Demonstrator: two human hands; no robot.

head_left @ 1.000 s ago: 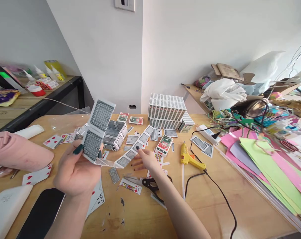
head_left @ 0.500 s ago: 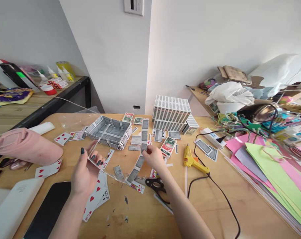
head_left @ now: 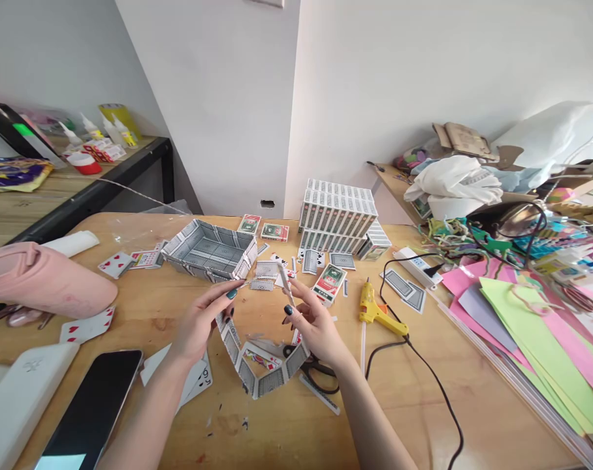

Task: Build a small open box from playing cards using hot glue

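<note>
A long jointed strip of playing cards (head_left: 270, 382), grey patterned side showing, hangs in a curve between my two hands. My left hand (head_left: 203, 320) pinches one end of it, and my right hand (head_left: 313, 320) grips it near the other end, with a short piece sticking up past the fingers. Just beyond my left hand sits an open box made of cards (head_left: 213, 248). Black-handled scissors (head_left: 320, 375) lie partly under the strip, beside a cut face card (head_left: 260, 356).
Stacked card boxes (head_left: 338, 209) stand at the back. A yellow glue gun (head_left: 379, 312) with its cord lies right of my right arm, near coloured paper (head_left: 536, 339). At left are a pink bottle (head_left: 51, 277), a phone (head_left: 93, 405) and a white case (head_left: 27, 391).
The strip has swung from an angled frame shape into a hanging curve. My left hand has moved right and closed on its end; my right hand has turned. The view has shifted slightly.
</note>
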